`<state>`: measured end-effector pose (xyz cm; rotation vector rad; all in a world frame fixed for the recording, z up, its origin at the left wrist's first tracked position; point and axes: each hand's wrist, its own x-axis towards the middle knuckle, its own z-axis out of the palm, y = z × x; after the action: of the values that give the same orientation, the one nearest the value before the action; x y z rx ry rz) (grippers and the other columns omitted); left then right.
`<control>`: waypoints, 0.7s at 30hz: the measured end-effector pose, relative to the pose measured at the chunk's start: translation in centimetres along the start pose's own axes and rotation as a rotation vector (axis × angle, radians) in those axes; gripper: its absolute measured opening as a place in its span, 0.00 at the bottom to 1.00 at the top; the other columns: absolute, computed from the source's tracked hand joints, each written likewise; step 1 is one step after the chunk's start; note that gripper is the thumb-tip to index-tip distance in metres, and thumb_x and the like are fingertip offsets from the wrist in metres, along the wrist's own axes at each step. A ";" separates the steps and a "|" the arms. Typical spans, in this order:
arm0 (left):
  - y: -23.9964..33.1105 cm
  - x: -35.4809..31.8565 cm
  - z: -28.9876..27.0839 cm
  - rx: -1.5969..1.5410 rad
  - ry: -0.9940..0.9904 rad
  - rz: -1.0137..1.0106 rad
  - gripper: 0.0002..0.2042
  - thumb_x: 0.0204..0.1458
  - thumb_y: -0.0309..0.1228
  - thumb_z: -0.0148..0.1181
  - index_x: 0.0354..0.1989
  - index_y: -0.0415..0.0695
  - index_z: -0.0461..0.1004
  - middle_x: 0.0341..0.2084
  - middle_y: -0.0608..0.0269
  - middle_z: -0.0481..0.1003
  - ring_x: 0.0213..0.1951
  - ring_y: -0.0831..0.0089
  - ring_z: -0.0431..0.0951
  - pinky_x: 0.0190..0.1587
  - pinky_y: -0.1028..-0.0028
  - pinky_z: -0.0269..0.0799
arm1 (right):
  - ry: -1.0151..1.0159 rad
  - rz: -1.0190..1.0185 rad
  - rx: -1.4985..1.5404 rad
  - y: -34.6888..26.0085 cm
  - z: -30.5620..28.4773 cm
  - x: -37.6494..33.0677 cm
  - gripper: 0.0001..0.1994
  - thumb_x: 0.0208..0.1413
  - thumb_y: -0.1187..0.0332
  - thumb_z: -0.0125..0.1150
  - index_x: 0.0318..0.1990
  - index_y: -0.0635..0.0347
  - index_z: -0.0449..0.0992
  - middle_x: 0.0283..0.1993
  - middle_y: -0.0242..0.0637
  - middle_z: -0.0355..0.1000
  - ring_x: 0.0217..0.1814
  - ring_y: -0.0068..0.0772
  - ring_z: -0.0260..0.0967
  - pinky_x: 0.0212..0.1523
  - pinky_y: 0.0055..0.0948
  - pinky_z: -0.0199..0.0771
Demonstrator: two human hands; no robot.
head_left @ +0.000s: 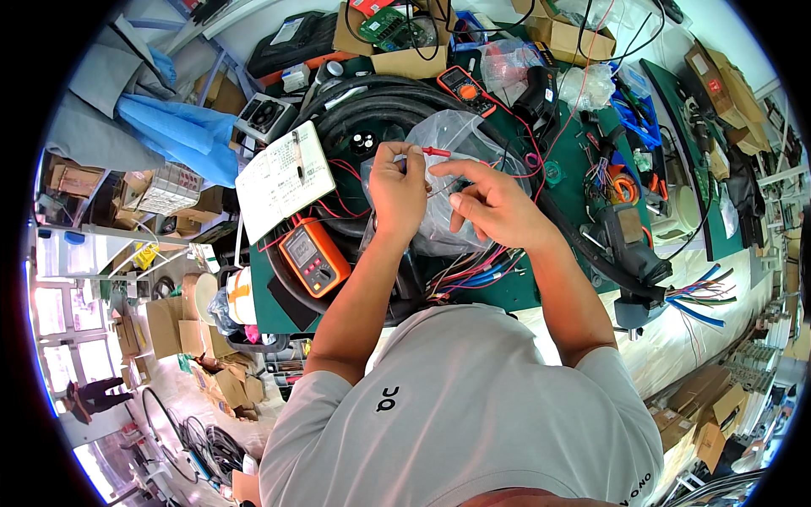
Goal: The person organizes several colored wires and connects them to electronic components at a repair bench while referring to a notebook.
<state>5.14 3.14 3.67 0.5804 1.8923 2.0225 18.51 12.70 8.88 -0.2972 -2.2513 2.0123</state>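
My left hand (399, 193) is closed, with a red test probe (435, 152) at its fingertips pointing to the right. Facing it, my right hand (505, 207) has its index finger stretched out and its thumb apart; I see nothing held in it. Both hands are above a clear plastic bag (456, 131) that lies over a coil of thick black cable (338, 106). An orange multimeter (312, 258) with red leads sits left of my left forearm. Beyond it, an open notebook (279, 194) carries a pen (298, 152).
A second multimeter (466, 89) lies farther back on the green mat (507, 291). Coloured wire ends (477, 275) stick out near my body. At the right are a dark connector (634, 245), an orange coil (625, 188) and a cable end with fanned wires (701, 297). Cardboard boxes line the back.
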 end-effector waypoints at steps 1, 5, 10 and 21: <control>0.1 -0.1 0.0 0.003 -0.007 -0.006 0.08 0.60 0.31 0.55 0.36 0.39 0.67 0.14 0.66 0.70 0.14 0.83 0.68 0.17 0.80 0.60 | -0.010 0.011 -0.010 -0.2 0.1 0.1 0.17 0.61 0.75 0.49 0.58 0.58 0.67 0.27 0.31 0.71 0.26 0.15 0.71 0.17 0.15 0.64; 0.4 -0.2 0.0 0.028 -0.014 0.024 0.07 0.59 0.30 0.55 0.35 0.39 0.67 0.13 0.67 0.68 0.15 0.85 0.65 0.17 0.80 0.57 | -0.004 0.007 0.023 0.3 0.6 0.5 0.13 0.61 0.75 0.49 0.53 0.60 0.70 0.26 0.31 0.71 0.24 0.13 0.69 0.16 0.15 0.63; -0.1 -0.2 -0.1 0.066 0.018 0.074 0.07 0.59 0.30 0.56 0.34 0.39 0.68 0.12 0.70 0.67 0.15 0.87 0.61 0.17 0.79 0.53 | 0.002 -0.011 0.031 0.4 0.8 0.5 0.11 0.62 0.73 0.49 0.50 0.60 0.71 0.24 0.33 0.73 0.17 0.11 0.62 0.15 0.15 0.59; 0.3 -0.4 0.0 -0.022 -0.002 0.007 0.07 0.59 0.29 0.56 0.35 0.39 0.67 0.13 0.67 0.69 0.14 0.84 0.66 0.16 0.80 0.58 | 0.035 -0.006 0.051 1.1 0.9 0.4 0.12 0.63 0.71 0.49 0.53 0.59 0.67 0.26 0.36 0.74 0.18 0.12 0.65 0.15 0.13 0.60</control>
<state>5.44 2.90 3.90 0.5843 1.8673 2.0433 18.01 12.06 7.64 -0.3186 -2.1738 2.0415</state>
